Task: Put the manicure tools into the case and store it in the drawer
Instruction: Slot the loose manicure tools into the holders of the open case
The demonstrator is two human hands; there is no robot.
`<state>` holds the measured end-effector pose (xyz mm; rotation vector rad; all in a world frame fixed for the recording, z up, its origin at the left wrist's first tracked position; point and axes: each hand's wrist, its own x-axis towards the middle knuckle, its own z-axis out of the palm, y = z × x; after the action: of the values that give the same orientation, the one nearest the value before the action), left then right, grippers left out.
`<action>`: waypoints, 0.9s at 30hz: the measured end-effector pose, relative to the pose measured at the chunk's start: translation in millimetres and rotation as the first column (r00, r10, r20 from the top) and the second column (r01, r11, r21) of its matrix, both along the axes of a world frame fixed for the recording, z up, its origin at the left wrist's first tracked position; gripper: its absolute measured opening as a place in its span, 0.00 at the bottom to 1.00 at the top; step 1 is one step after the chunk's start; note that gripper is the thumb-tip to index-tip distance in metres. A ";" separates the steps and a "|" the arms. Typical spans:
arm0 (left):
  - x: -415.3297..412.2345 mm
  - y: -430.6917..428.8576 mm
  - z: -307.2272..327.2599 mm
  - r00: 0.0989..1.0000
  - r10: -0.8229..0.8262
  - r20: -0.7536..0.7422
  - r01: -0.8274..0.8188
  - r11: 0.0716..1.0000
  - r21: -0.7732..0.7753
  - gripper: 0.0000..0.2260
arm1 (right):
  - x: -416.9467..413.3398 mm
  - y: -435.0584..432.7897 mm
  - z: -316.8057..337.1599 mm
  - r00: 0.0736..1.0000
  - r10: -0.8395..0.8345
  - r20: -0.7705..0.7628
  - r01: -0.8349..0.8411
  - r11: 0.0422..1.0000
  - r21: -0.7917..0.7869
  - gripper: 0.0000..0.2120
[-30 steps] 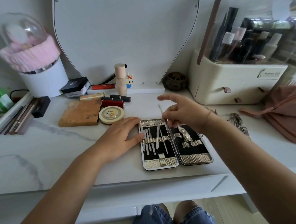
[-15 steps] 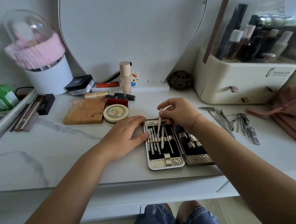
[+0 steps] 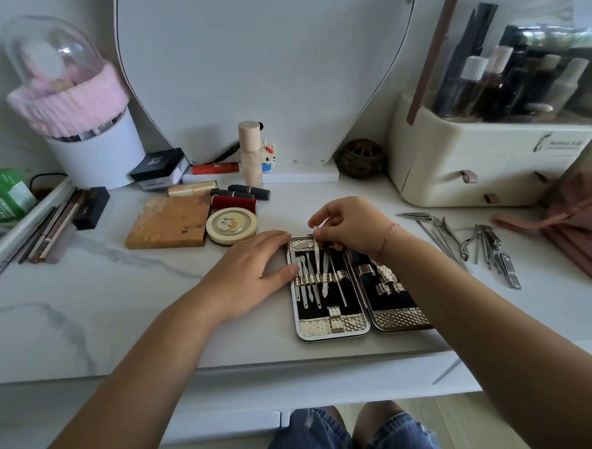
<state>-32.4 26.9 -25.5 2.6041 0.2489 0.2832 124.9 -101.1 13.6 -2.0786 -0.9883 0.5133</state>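
The manicure case lies open on the white marble desk, black inside with silver textured trim. Several thin tools sit under the strap of its left half; the right half holds little. My left hand lies flat on the desk, fingers straight, thumb against the case's left edge. My right hand hovers over the top of the left half and pinches a slim white-tipped tool, its lower end among the strapped tools. Several loose metal tools lie on the desk to the right of the case.
A cream organizer with small drawers stands at the back right, a pink bag beside it. Lipsticks, a round tin, a brown palette and a white brush holder crowd the back left. The mirror stands behind.
My right hand has brought the slim tool down from above the case into the left half's strap row. My left hand has stayed at the case's left edge.
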 end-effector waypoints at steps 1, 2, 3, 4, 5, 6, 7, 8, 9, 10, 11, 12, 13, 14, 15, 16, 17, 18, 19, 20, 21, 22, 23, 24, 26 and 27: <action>0.2 0.1 0.0 1.000 0.002 -0.003 -0.002 1.000 0.001 0.29 | 0.2 0.4 1.1 1.000 0.010 0.001 -0.010 1.000 -0.013 0.06; 0.1 -0.1 0.4 1.000 0.002 -0.009 -0.002 1.000 -0.001 0.29 | 0.3 0.4 2.1 1.000 0.021 -0.001 -0.021 1.000 -0.023 0.07; 0.2 0.0 0.6 1.000 0.002 -0.011 -0.002 1.000 -0.002 0.30 | 0.2 0.6 3.0 0.999 0.033 0.003 -0.033 0.999 -0.032 0.07; 0.0 -0.1 0.6 1.000 0.001 -0.012 -0.001 1.000 -0.002 0.30 | -0.5 0.4 4.0 0.999 0.047 0.016 -0.046 0.998 -0.043 0.07; 0.0 -0.2 0.6 1.000 0.001 -0.014 -0.001 1.000 0.001 0.30 | -1.9 0.3 5.1 0.997 0.062 0.036 -0.059 0.997 -0.057 0.08; -0.4 -0.5 0.9 1.000 0.001 -0.012 -0.001 1.000 0.004 0.29 | -3.7 -0.1 6.7 0.995 0.078 0.064 -0.073 0.995 -0.074 0.08; -0.2 -0.5 0.7 1.000 0.003 -0.010 -0.003 1.000 0.005 0.28 | -5.5 -0.8 8.7 0.990 0.096 0.102 -0.086 0.992 -0.096 0.09; -0.8 -0.9 1.1 1.000 0.006 -0.009 -0.006 1.000 0.004 0.28 | -7.1 -1.9 10.8 0.983 0.113 0.145 -0.095 0.988 -0.122 0.09; -0.6 -0.9 1.0 1.000 0.010 -0.010 -0.010 1.000 0.002 0.28 | -8.8 -3.6 13.0 0.974 0.128 0.187 -0.101 0.984 -0.147 0.10; -0.7 -0.9 0.9 1.000 0.009 -0.010 -0.009 1.000 0.004 0.28 | -10.4 -5.7 14.7 0.964 0.144 0.223 -0.107 0.979 -0.171 0.11; -0.5 -0.9 0.8 1.000 0.009 -0.012 -0.009 1.000 0.005 0.28 | -12.7 -8.1 15.9 0.954 0.162 0.254 -0.114 0.974 -0.196 0.13; -0.6 -1.1 0.8 1.000 0.009 -0.015 -0.009 1.000 0.004 0.28 | -15.0 -10.5 16.1 0.943 0.182 0.280 -0.120 0.967 -0.225 0.14; -0.5 -1.1 0.8 1.000 0.010 -0.016 -0.010 1.000 0.003 0.28 | -17.5 -12.5 15.6 0.931 0.200 0.305 -0.122 0.959 -0.256 0.16; -0.7 -1.2 1.2 1.000 0.011 -0.014 -0.011 1.000 0.003 0.28 | -19.6 -14.2 14.3 0.919 0.213 0.333 -0.116 0.951 -0.287 0.17; -0.6 -1.2 1.4 1.000 0.011 -0.009 -0.011 1.000 0.002 0.29 | -21.1 -15.6 12.8 0.907 0.218 0.360 -0.104 0.945 -0.311 0.18; -0.8 -1.5 2.0 1.000 0.008 -0.001 -0.008 1.000 0.002 0.29 | -21.8 -16.9 11.3 0.898 0.218 0.382 -0.092 0.942 -0.323 0.18; -0.7 -1.4 2.1 1.000 0.006 0.004 -0.006 1.000 0.002 0.30 | -22.1 -18.1 10.3 0.891 0.221 0.396 -0.088 0.941 -0.327 0.18; -1.1 -1.5 2.4 1.000 0.004 0.005 -0.004 1.000 0.002 0.30 | -21.9 -19.4 9.9 0.886 0.232 0.401 -0.095 0.938 -0.333 0.18; -1.2 -1.6 2.4 1.000 0.004 0.003 -0.004 1.000 0.000 0.30 | -22.0 -20.8 10.2 0.881 0.250 0.403 -0.106 0.932 -0.346 0.18; -1.5 -1.7 2.4 1.000 0.006 -0.001 -0.006 1.000 -0.004 0.30 | -21.5 -22.2 10.5 0.873 0.270 0.405 -0.116 0.924 -0.365 0.18; -1.6 -2.2 2.7 1.000 0.007 -0.004 -0.007 1.000 -0.008 0.29 | -21.2 -23.8 11.4 0.865 0.291 0.408 -0.124 0.913 -0.388 0.19; -1.7 -2.6 3.1 1.000 0.008 -0.006 -0.008 1.000 -0.009 0.29 | -20.4 -25.3 12.2 0.858 0.310 0.411 -0.131 0.903 -0.409 0.19; -1.8 -3.0 3.5 1.000 0.008 -0.005 -0.008 1.000 -0.006 0.28 | -19.7 -26.9 13.0 0.852 0.326 0.410 -0.141 0.896 -0.421 0.18; -1.9 -3.3 4.0 1.000 0.010 -0.003 -0.010 1.000 -0.003 0.28 | -18.5 -28.8 13.3 0.850 0.335 0.407 -0.154 0.896 -0.418 0.18; -1.9 -3.3 4.4 1.000 0.012 -0.001 -0.012 1.000 0.002 0.28 | -16.0 -33.6 13.1 0.854 0.324 0.407 -0.182 0.919 -0.350 0.17; -1.8 -3.4 4.4 1.000 0.011 -0.003 -0.011 1.000 0.004 0.27 | -15.2 -36.4 12.3 0.858 0.308 0.412 -0.194 0.935 -0.296 0.17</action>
<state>-34.2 23.6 -21.1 2.6074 0.2643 0.2845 109.7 -137.4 25.9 -2.3625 -1.5554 0.2899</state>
